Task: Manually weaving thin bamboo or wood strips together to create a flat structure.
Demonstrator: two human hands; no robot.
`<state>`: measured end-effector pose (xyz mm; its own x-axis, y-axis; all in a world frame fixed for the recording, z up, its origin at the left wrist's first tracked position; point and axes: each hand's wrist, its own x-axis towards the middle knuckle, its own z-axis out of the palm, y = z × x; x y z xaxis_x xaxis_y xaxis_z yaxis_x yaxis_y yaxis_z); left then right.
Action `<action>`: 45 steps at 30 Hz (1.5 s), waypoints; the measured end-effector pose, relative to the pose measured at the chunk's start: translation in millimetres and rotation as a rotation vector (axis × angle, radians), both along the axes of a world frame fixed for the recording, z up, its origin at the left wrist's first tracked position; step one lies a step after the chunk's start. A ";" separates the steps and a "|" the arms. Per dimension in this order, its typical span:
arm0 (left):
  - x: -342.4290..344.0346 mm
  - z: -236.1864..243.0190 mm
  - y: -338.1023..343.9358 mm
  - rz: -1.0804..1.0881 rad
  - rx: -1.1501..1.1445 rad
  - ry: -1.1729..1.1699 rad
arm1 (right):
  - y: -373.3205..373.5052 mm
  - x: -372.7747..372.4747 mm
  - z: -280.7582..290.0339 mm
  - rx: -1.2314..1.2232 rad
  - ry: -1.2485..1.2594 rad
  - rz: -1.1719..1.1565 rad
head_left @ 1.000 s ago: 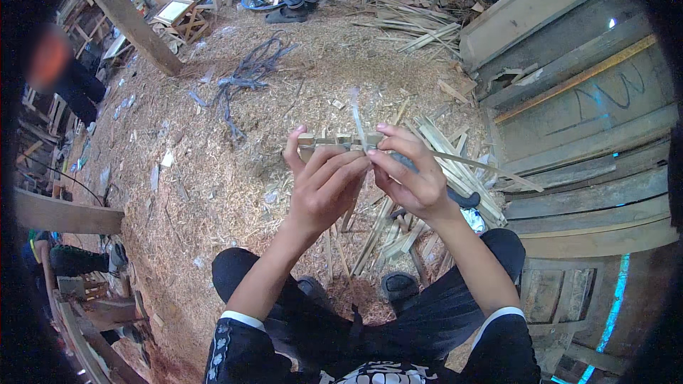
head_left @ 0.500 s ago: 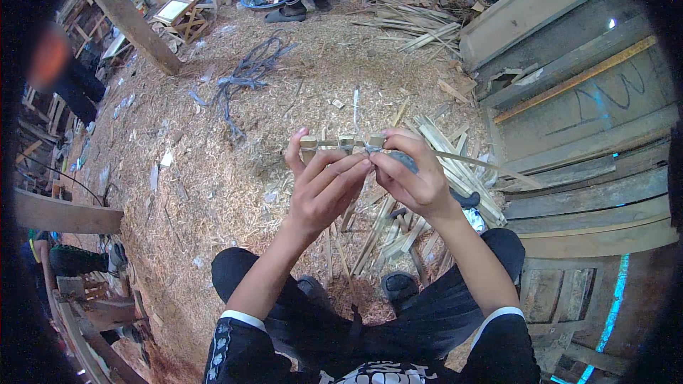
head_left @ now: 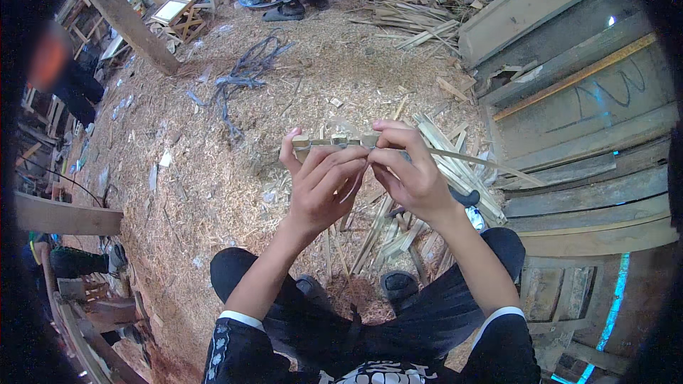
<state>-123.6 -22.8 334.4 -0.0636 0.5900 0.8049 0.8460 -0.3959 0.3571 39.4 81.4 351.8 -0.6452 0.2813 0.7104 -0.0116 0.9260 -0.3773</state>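
Observation:
Both hands hold a small piece of work in front of my knees: a thin wooden strip (head_left: 491, 164) with short pale wooden blocks (head_left: 340, 140) along it, seemingly bound with thin string. My left hand (head_left: 320, 178) is closed on its left end, forefinger and thumb at the blocks. The right hand (head_left: 409, 163) pinches the other side, its fingertips beside the left ones at the middle. From there the strip runs out to the right past my right hand. Exactly how the blocks join the strip is hidden by my fingers.
Loose wooden strips (head_left: 466, 178) lie in a pile beside and beneath my right arm, with a dark curved handle (head_left: 466, 198) among them. A tangle of grey-blue strapping (head_left: 249, 75) sits on the shavings-covered floor (head_left: 192, 163). Wooden panels (head_left: 590, 121) stand at the right. Other people are further off.
The pale string that stood up above the blocks now shows lower and blurred, nearer the fingers. Both hands have shifted slightly. At the back, a person has bent down toward the floor.

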 end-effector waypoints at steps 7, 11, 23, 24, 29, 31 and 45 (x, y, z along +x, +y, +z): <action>-0.4 5.6 1.1 -0.029 -0.019 -0.036 | -2.7 2.2 -6.0 0.077 0.079 -0.028; -2.9 -0.1 0.5 -0.031 -0.012 -0.072 | -5.1 2.2 -11.4 0.121 0.092 -0.051; -3.8 2.2 0.8 -0.062 -0.065 -0.129 | -8.4 -4.8 -12.8 0.041 0.125 -0.068; -3.3 1.8 1.0 -0.062 -0.065 -0.129 | -7.9 -5.1 -13.5 0.048 0.136 -0.076; -4.1 0.2 1.3 -0.048 -0.038 -0.141 | -4.2 -1.5 -12.1 0.086 0.132 -0.038; -5.4 -0.1 2.0 -0.052 -0.032 -0.120 | -3.3 -0.4 -10.9 -0.046 0.150 -0.011; -5.7 -12.7 -2.4 0.152 0.016 0.114 | 13.2 14.8 18.0 -0.208 0.024 -0.072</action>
